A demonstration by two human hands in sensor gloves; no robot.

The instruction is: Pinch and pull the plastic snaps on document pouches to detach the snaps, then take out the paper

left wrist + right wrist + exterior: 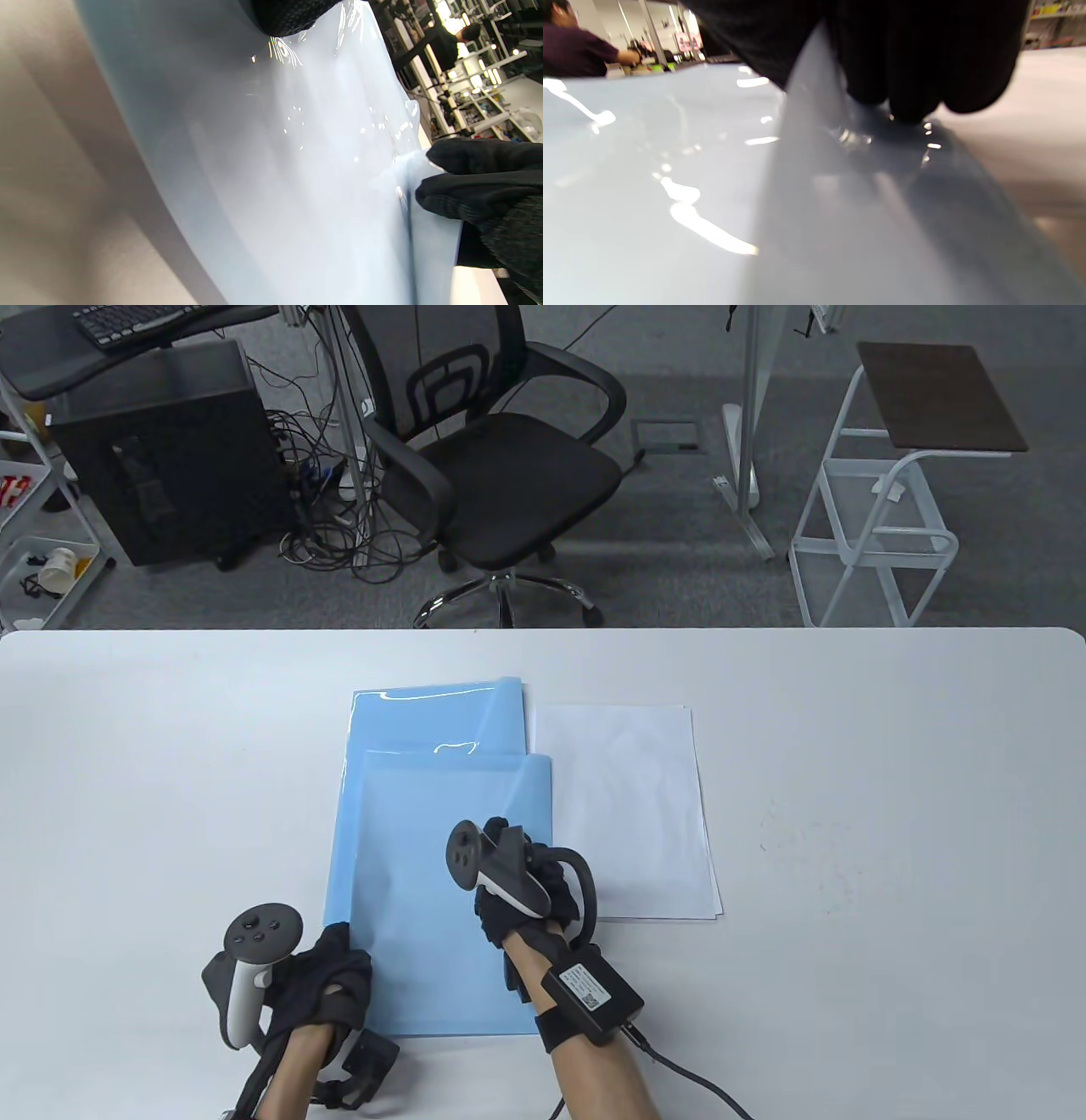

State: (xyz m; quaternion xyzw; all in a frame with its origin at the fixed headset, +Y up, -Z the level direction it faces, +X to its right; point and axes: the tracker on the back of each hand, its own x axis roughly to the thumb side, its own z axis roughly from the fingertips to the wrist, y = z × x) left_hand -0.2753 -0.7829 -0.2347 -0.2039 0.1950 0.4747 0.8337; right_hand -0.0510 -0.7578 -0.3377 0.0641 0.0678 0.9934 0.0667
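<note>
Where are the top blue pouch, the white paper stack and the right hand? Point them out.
top blue pouch (424, 882): table view, bare middle of its face.
white paper stack (628, 806): table view, centre of top sheet.
right hand (530, 891): table view, glove's back.

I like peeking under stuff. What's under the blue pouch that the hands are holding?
Another blue pouch sticks out from beneath the front pouch, lying on the white table. How far it goes underneath, or whether paper hides there, is covered.

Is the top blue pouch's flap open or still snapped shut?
Cannot tell: the right hand covers the top pouch edge, and no snap shows.
</note>
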